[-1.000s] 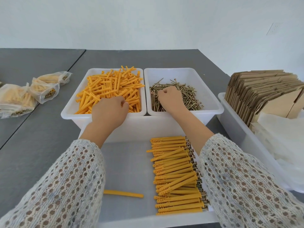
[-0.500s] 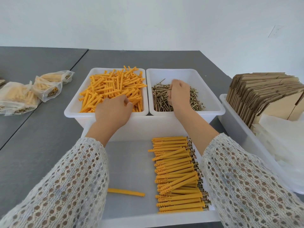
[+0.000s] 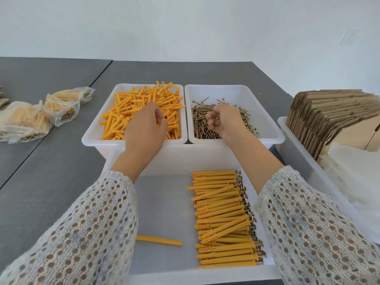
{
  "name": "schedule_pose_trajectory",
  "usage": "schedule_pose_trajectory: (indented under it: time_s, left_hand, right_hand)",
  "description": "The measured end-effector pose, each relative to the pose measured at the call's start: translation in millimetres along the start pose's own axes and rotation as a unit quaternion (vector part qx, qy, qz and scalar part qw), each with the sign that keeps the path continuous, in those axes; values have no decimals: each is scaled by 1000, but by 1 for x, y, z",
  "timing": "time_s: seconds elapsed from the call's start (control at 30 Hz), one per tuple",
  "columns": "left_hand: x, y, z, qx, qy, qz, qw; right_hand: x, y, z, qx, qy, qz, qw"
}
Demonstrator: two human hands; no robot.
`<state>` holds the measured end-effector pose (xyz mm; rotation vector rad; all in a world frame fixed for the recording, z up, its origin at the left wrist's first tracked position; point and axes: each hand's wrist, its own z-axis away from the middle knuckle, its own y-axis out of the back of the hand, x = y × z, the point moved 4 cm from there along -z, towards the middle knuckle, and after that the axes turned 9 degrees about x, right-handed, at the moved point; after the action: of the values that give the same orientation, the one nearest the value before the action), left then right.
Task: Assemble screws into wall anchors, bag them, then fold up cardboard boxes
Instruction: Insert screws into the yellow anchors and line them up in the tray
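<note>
Right hand (image 3: 223,120) curled, maybe pinching screw; left hand (image 3: 147,128) grip hidden over anchors (image 3: 127,112). Risk: loose pinch drops screw.

A grey counter (image 3: 51,182) is meeting a second grey slab (image 3: 41,75) along a seam, while a white wall (image 3: 185,27) is carrying a pale outlet plate (image 3: 349,37).

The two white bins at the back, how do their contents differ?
The left bin holds chunky orange plastic anchors; the right bin holds thin, brassy metal screws. The anchors pile higher and fill more of their bin. Both are loose heaps with a hand reaching in.
</note>
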<state>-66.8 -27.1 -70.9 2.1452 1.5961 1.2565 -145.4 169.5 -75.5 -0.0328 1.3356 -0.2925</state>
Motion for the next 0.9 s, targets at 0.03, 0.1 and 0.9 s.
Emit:
schedule_pose_trajectory:
  time_s: [0.03,0.1,0.9]
  left_hand:
    - [4,0,0,6,-30,20,999]
    - [13,0,1,-4,-87,60,994]
    - [20,-18,8,-111,-57,168,978]
  right_hand:
    - [0,0,0,-9,-20,-59,998]
    - [0,-2,4,-43,-63,-176,981]
    - [2,-24,19,-150,42,90,984]
